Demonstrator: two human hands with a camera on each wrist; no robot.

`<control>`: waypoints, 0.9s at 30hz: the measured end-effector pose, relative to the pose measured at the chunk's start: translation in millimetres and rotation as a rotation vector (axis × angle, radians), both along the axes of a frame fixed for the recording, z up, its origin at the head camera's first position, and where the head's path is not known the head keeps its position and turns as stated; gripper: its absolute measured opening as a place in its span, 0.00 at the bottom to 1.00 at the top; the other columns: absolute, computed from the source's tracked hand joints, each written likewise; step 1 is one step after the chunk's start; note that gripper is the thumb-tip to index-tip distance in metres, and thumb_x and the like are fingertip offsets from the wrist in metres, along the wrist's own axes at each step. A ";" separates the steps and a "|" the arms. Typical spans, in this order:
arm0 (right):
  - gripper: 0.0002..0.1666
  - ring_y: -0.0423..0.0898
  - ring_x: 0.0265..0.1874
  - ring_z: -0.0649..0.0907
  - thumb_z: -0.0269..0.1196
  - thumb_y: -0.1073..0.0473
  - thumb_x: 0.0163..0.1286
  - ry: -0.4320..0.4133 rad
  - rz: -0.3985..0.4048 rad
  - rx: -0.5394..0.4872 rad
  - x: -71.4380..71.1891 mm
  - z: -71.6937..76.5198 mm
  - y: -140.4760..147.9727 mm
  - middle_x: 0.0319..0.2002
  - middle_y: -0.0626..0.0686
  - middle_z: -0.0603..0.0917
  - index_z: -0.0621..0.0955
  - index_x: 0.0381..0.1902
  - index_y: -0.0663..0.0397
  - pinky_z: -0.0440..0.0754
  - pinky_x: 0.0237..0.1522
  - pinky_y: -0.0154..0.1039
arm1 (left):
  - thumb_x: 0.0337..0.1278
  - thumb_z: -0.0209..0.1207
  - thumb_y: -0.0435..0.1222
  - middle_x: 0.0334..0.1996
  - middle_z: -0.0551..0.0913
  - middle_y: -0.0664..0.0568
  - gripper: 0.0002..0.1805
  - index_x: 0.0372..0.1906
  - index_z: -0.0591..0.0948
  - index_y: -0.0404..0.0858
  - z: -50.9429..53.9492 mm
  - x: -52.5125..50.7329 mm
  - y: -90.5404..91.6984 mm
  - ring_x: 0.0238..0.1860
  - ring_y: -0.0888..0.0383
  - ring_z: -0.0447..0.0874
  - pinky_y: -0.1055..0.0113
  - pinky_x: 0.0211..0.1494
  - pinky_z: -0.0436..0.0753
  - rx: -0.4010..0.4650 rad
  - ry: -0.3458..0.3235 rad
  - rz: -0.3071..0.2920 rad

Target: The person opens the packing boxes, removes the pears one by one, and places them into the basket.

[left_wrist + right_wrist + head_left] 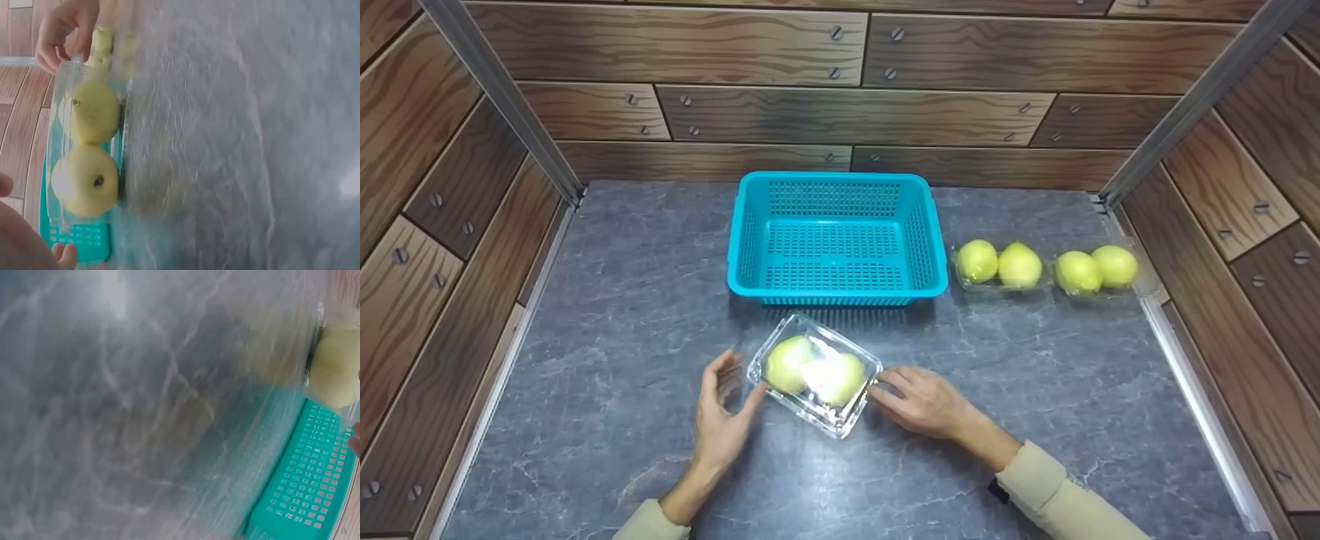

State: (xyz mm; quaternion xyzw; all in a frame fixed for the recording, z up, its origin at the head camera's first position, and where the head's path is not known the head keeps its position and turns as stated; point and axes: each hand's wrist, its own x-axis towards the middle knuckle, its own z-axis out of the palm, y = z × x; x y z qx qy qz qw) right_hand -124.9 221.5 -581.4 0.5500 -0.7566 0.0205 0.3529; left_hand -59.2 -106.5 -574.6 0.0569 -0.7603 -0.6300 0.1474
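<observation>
A clear plastic clamshell box (802,411) stands tilted at an angle on the table in front of the basket, with two round yellow-green fruits (789,365) inside, apple- or pear-like. Its lid looks down, with glare across it. My left hand (721,427) is at the box's left side, fingers spread and thumb by the near left edge. On the opposite side my right hand (924,401) pinches the box's right edge with bent fingers; the left wrist view also shows this right hand (67,31) at the box's end.
Behind the box stands a turquoise perforated basket (836,292) with nothing in it. To its right, two more clear boxes hold yellow-green fruits (1020,266), two in each. Wood-patterned walls (765,116) enclose the grey marbled table (607,360) at the back and sides.
</observation>
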 end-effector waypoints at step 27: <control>0.24 0.48 0.41 0.88 0.42 0.55 0.88 0.030 0.034 0.075 -9.6 -3.6 0.4 0.43 0.52 0.89 0.86 0.45 0.47 0.93 0.45 0.40 | 0.61 0.59 0.20 0.52 0.72 0.47 0.44 0.80 0.52 0.30 -14.0 9.3 30.3 0.40 0.65 0.85 0.70 0.49 0.93 0.606 -0.332 0.043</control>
